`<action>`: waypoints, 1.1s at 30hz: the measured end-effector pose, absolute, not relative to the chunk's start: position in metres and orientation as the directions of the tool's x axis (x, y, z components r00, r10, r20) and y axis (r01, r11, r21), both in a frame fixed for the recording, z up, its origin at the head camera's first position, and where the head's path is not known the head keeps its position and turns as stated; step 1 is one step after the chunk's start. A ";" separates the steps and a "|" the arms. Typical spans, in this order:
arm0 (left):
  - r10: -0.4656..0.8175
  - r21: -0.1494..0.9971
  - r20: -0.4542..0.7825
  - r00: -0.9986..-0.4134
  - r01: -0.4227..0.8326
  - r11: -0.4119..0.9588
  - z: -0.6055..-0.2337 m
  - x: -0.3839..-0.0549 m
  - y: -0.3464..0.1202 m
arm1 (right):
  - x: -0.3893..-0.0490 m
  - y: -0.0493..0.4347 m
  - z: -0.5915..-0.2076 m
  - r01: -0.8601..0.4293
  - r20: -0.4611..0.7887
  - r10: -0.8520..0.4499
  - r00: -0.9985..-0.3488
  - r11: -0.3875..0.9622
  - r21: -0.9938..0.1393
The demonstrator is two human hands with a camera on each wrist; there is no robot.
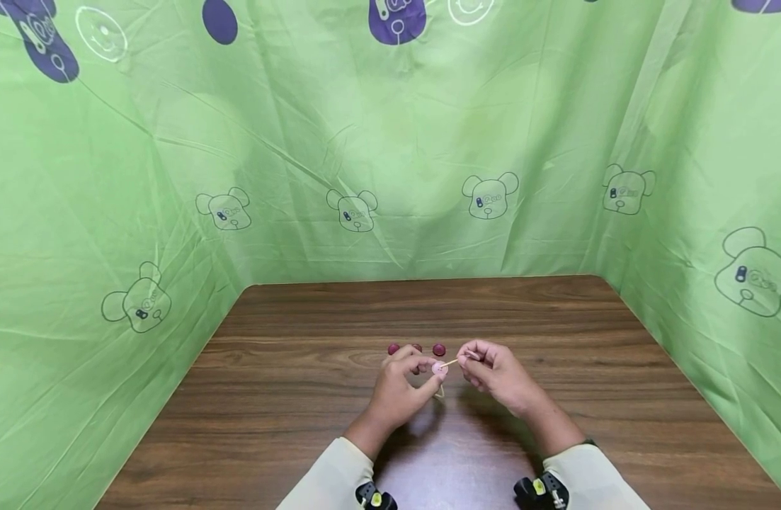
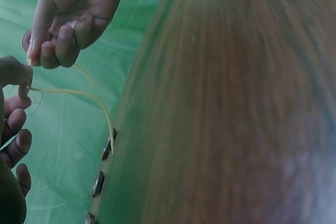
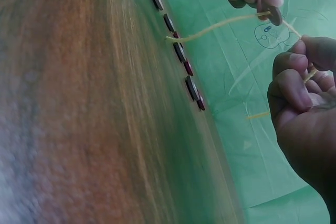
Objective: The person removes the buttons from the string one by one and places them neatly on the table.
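Observation:
My left hand [image 1: 399, 389] pinches a pale pink button [image 1: 440, 368] between thumb and forefinger, above the table. A thin yellow string [image 3: 220, 24] passes through the button, and one loose end hangs below it, curving in both wrist views. To the right, my right hand [image 1: 501, 375] pinches the string close to the button, its other fingers curled in. The stretch between the two hands is pulled straight. Another bit of string [image 3: 257, 115] sticks out beneath the right hand. A small rounded disc [image 2: 25, 40] shows at the right fingertips, mostly covered by them.
Several dark red buttons lie on the brown wooden table [image 1: 288, 397] beyond the hands, among them one button [image 1: 439, 350] to the right and another button [image 1: 393, 349] by the left knuckles. A green printed curtain [image 1: 415, 142] encloses the table's back and sides.

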State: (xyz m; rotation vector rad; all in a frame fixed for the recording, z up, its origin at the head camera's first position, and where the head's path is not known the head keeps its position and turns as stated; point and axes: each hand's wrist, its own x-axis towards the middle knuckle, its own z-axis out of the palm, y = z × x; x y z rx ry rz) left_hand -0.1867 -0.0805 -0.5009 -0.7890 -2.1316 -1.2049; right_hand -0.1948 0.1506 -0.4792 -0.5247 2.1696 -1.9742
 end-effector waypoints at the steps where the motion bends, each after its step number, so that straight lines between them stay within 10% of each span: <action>1: 0.219 0.545 0.710 -0.669 0.720 0.429 -0.501 -0.187 -0.081 | -0.195 0.151 -0.479 -0.147 0.114 -0.355 -0.928 0.067 -0.987; 33: 0.209 0.502 0.705 -0.678 0.685 0.528 -0.511 -0.189 -0.107 | -0.196 0.154 -0.475 -0.115 0.105 -0.215 -0.971 0.031 -0.993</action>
